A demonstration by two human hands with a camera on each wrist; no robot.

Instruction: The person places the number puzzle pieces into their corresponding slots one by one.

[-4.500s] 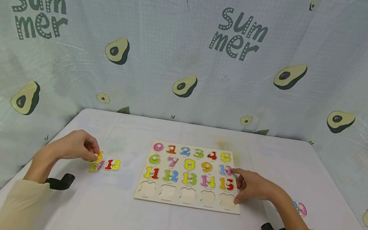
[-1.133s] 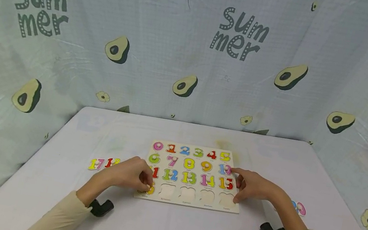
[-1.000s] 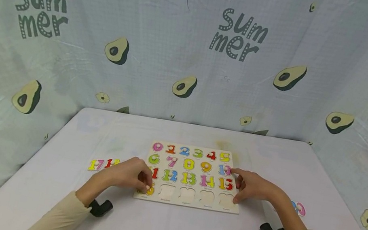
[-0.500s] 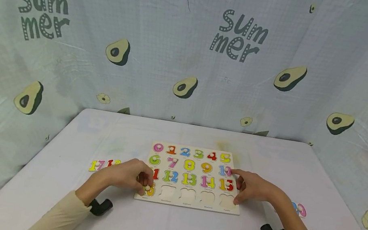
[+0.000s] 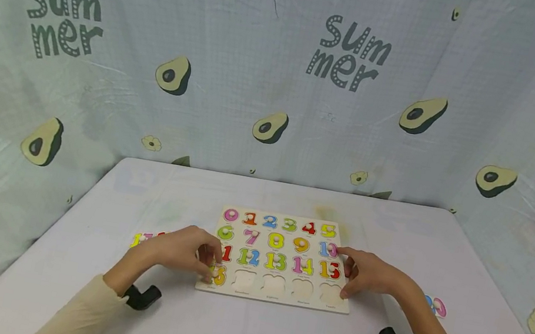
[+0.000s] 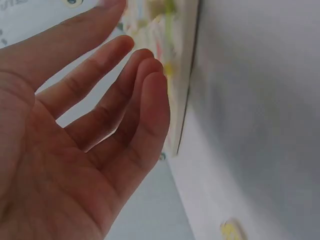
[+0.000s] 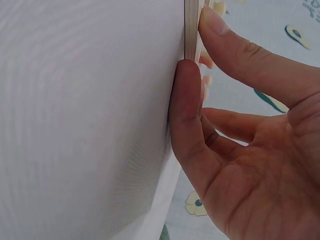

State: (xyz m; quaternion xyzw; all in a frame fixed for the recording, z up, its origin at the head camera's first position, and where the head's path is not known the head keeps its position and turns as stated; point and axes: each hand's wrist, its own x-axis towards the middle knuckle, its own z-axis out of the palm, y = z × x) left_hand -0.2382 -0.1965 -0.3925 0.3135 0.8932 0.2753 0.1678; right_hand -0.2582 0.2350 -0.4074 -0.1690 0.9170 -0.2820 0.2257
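A wooden number puzzle board [image 5: 271, 296] lies in the middle of the white table, with its pieces 0 to 15 seated. The yellow 16 piece [image 5: 219, 276] sits in the bottom-left slot. My left hand [image 5: 210, 261] hovers right over it; in the left wrist view its fingers [image 6: 145, 110] are straight and hold nothing, beside the board's edge [image 6: 182, 100]. My right hand [image 5: 345, 273] rests against the board's right side. Its thumb [image 7: 186, 100] presses the board's edge [image 7: 191, 25] and its index finger lies along it.
Loose pieces 17 and 18 [image 5: 143, 239] lie left of the board, partly hidden by my left hand. Two more loose pieces [image 5: 436, 306] lie to the right, behind my right wrist. The other bottom slots [image 5: 274, 283] hold nothing. An avocado-print curtain surrounds the table.
My left hand carried the 16 piece from the loose pile to the board's bottom-left slot, set it in and has now loosened its fingers. My right hand has stayed on the board's right edge.
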